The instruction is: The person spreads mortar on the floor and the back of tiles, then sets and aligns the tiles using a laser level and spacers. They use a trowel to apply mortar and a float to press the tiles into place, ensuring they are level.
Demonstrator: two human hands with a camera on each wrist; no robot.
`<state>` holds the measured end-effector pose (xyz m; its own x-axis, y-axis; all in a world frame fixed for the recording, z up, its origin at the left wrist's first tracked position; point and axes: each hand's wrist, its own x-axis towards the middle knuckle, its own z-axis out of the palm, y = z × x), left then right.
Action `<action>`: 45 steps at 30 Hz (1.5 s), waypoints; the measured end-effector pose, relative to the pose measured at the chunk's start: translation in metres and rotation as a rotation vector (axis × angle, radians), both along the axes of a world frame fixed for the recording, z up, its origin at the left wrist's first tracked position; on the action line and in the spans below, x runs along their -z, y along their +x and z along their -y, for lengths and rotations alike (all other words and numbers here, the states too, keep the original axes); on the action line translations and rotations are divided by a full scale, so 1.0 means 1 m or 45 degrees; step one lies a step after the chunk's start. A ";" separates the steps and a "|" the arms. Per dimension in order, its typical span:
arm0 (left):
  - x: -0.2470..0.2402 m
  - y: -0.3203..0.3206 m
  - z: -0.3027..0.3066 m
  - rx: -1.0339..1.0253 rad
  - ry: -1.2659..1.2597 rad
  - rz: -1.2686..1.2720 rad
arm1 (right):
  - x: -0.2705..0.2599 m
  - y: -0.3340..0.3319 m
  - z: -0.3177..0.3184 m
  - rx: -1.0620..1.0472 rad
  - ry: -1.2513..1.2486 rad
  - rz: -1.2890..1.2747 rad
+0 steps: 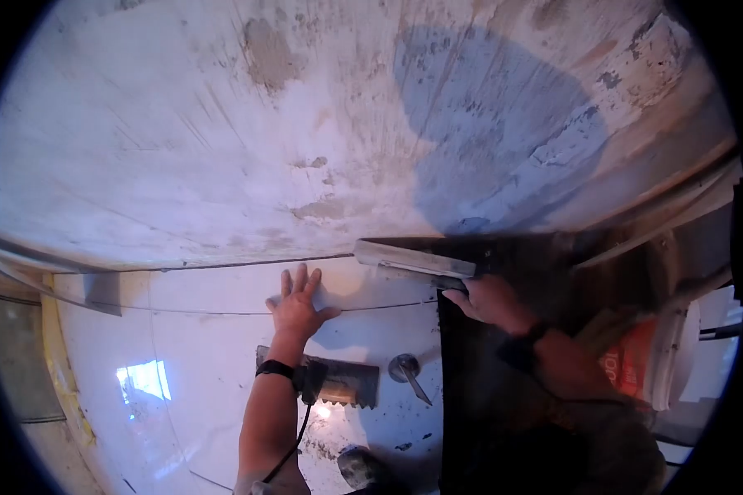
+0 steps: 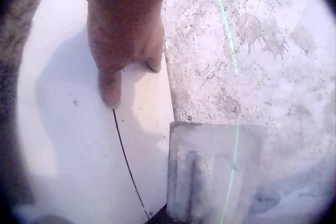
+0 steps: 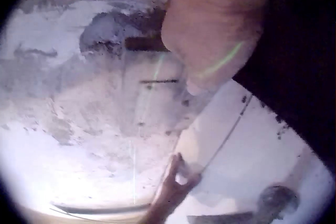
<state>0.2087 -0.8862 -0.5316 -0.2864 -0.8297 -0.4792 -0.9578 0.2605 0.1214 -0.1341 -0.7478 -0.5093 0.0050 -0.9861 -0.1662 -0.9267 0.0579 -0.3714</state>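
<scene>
In the head view my left hand rests on a glossy white surface, its fingers spread and pointing toward the wall. To the right, my right hand grips the handle of a flat plastering trowel, whose blade is right at the foot of the wall. The left wrist view shows that trowel against the wall, below and right of the left hand. A thin dark line runs along the white surface under the left hand. Nearer my body, beside the left wrist, lies a notched trowel.
The rough, patchy plastered wall fills the far side. A round metal piece with a lever sits right of the notched trowel. An orange and white bucket stands beyond the right arm. At left is a yellow edge.
</scene>
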 end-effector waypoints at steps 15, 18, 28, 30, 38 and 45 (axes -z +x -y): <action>0.008 0.005 -0.001 0.021 -0.025 -0.033 | 0.000 0.017 0.017 -0.008 0.094 0.027; 0.011 0.007 -0.003 0.013 -0.051 -0.046 | -0.007 0.020 0.016 0.016 0.199 0.032; 0.026 0.007 -0.003 0.111 -0.138 -0.137 | -0.043 -0.010 -0.077 0.169 0.344 0.350; 0.047 0.021 0.002 0.144 -0.177 -0.152 | -0.006 -0.025 -0.131 0.303 0.363 0.478; 0.015 0.018 -0.014 0.134 -0.101 0.019 | -0.053 -0.042 -0.260 0.917 1.046 0.797; 0.017 0.059 -0.015 0.089 -0.060 -0.156 | -0.030 -0.043 -0.304 1.044 1.087 0.891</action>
